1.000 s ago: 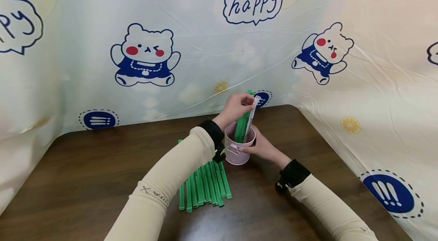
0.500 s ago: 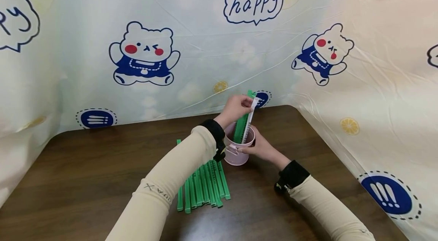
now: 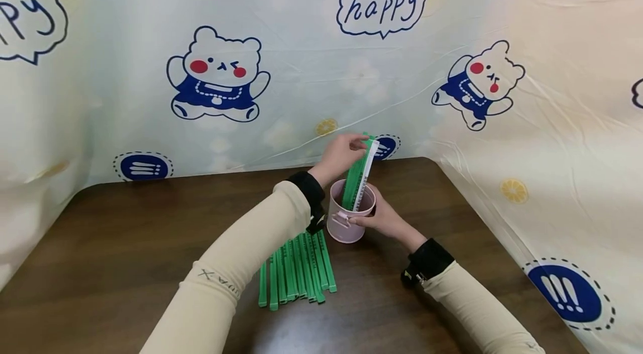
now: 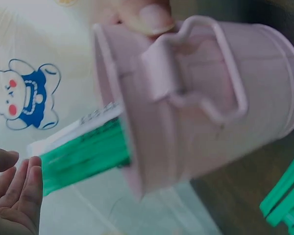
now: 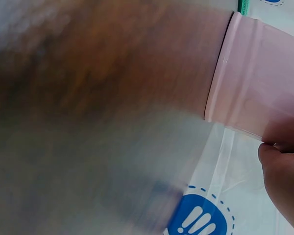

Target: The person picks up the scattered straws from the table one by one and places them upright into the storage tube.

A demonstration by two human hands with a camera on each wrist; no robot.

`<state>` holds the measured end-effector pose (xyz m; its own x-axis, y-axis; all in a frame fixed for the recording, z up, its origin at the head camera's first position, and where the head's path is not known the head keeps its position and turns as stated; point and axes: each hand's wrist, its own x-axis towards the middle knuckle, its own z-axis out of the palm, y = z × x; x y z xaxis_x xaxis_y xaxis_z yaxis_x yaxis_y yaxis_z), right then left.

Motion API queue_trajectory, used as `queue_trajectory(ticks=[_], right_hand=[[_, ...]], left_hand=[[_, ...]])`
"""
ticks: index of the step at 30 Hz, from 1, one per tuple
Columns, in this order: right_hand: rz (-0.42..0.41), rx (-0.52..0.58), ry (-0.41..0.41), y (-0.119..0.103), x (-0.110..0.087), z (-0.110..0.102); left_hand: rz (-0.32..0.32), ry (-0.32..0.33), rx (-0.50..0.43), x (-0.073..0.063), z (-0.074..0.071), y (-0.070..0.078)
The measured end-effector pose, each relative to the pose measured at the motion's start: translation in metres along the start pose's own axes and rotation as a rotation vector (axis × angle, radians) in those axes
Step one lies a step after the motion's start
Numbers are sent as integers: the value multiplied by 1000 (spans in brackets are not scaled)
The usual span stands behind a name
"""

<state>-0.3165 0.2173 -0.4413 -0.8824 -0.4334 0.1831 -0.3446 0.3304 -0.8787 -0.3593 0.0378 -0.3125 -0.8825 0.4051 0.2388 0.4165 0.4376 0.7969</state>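
Note:
A small pink bucket stands on the table; several slim green printed sticks lean upright inside it. One stick with a white printed face rests along their right side. My left hand is beside the sticks' upper ends. In the left wrist view that hand has its thumb apart from its extended fingers, next to the green ends, and pinches nothing. My right hand holds the bucket's right side, its thumb near the wire handle. The bucket's far side is hidden.
More green sticks lie in a row on the brown table, left and nearer than the bucket, partly under my left forearm. A printed cloth hangs behind and around the table.
My left hand has let go of the white-faced stick and shifted slightly left. The stick now leans against the green ones. The right hand keeps its hold on the bucket.

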Motion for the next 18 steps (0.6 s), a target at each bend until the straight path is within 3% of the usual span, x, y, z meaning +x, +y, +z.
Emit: queue_trajectory(ticks=[5, 8, 13, 18], right_hand=[[17, 27, 14, 1, 0, 2], [40, 29, 15, -1, 0, 3], [55, 25, 5, -3, -1, 2], [76, 20, 7, -3, -1, 1]], left_hand=[[29, -1, 74, -11, -38, 1], [11, 10, 152, -25, -66, -9], [-102, 21, 182, -58, -103, -47], [-296, -37, 197, -91, -117, -95]])
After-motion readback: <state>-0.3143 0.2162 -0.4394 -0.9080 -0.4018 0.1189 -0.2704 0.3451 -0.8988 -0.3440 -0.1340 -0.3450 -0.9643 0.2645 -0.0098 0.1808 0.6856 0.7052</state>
